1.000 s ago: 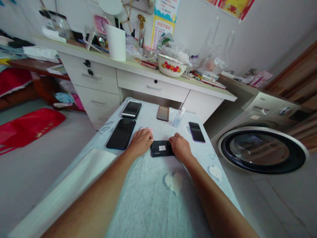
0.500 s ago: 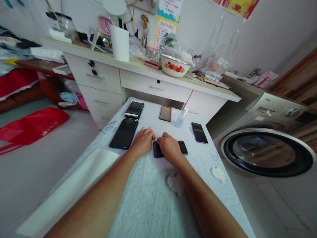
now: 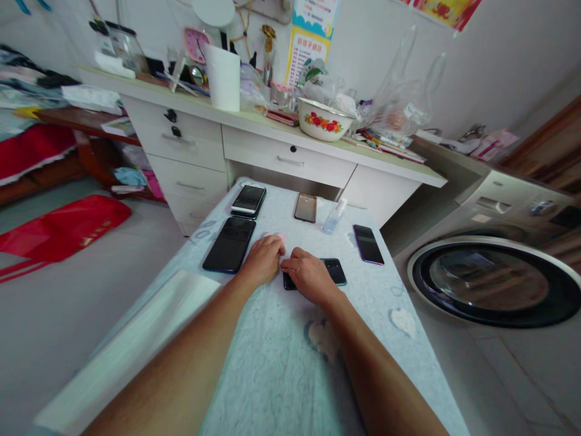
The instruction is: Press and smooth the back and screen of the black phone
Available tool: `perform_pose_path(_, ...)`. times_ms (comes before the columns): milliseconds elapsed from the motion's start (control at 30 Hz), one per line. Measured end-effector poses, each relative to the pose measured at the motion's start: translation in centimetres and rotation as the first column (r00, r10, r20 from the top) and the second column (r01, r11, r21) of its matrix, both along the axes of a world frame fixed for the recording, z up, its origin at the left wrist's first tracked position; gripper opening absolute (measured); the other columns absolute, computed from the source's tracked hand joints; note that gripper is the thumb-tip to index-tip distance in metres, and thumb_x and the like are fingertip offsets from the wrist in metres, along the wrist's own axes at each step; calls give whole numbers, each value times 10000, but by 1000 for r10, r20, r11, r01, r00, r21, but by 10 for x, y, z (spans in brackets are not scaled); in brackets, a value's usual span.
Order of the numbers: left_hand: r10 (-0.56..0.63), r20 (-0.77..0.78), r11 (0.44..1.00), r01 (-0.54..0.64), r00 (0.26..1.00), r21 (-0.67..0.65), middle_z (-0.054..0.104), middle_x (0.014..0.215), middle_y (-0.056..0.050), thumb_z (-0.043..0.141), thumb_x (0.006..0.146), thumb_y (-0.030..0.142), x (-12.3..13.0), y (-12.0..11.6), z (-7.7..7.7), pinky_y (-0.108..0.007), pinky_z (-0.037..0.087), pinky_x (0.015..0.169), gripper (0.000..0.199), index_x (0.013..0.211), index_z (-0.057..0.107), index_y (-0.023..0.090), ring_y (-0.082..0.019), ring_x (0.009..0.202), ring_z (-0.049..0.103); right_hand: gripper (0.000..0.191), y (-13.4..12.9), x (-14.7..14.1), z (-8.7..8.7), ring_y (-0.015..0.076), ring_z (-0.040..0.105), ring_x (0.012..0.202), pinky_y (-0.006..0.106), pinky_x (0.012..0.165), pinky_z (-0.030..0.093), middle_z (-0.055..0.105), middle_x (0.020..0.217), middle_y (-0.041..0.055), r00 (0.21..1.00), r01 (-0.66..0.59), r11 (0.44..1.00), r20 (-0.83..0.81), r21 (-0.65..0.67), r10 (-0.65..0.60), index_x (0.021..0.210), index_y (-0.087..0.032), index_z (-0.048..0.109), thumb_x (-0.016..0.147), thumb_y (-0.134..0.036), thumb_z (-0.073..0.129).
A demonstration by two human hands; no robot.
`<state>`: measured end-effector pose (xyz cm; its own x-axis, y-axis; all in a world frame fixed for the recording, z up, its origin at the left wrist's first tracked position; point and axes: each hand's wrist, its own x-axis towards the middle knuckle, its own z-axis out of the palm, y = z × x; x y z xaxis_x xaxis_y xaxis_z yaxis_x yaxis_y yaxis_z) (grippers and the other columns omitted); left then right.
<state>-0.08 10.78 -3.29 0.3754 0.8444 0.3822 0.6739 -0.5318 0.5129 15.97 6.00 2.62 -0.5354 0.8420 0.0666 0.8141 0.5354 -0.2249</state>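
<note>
My left hand (image 3: 264,259) rests on the cloth-covered table (image 3: 267,363), fingers curled together, just left of a dark phone (image 3: 336,272). What it pinches, if anything, is too small to tell. Over that phone's left part lies my right hand (image 3: 307,274), its fingers bent and closed at the phone's left end; whether they grip something is hidden. A pink item (image 3: 278,237) shows behind my left hand. To the left lies a large black phone (image 3: 229,244), with stacked phones (image 3: 248,201) behind it. A brown phone case (image 3: 305,208) is farther back.
A clear spray bottle (image 3: 334,217) lies behind my right hand, and another phone (image 3: 368,244) near the table's right edge. A folded white cloth (image 3: 136,345) lies at the left. Beyond stand a white desk (image 3: 290,158) and a washing machine (image 3: 490,266).
My right hand has shifted slightly left along the phone, its fingertips now nearer my left hand. The whole view has moved a little; my left hand keeps its place on the table.
</note>
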Motion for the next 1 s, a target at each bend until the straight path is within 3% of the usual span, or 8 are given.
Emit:
perform_pose_path(200,-6,-8,1000,6,1000,24,613,1017,-59,444,794,72,0,0,-1,-398,407,983,186,823,570,206,-218,1100,516,217,-6,7,3,111,529,821,211,707,349,550,884,10,998,-58,998,-40,-37,57,941,-234,700,944,-230,483)
perform_pose_path(433,20,-68,999,-17,997,42,604,1092,-71,412,889,175,1,-2,0,-414,390,1007,158,861,566,198,-226,1126,507,266,-4,6,3,121,539,844,219,718,354,554,908,29,990,141,990,-8,-9,-141,965,-230,705,966,-262,441)
perform_pose_path(700,26,-44,1000,-25,999,6,599,1092,-58,569,807,217,1,-9,8,-430,383,1017,33,833,549,214,-243,1178,486,323,-1,17,3,133,561,846,239,706,358,570,953,44,938,321,947,132,20,-321,1020,-249,689,987,-284,370)
perform_pose_path(1000,34,-55,999,-35,998,-23,589,1134,-71,571,814,206,2,-8,6,-436,383,1015,27,836,555,206,-250,1183,485,296,-11,3,1,133,526,785,228,681,335,576,912,35,981,188,982,50,10,-188,954,-224,688,969,-262,394)
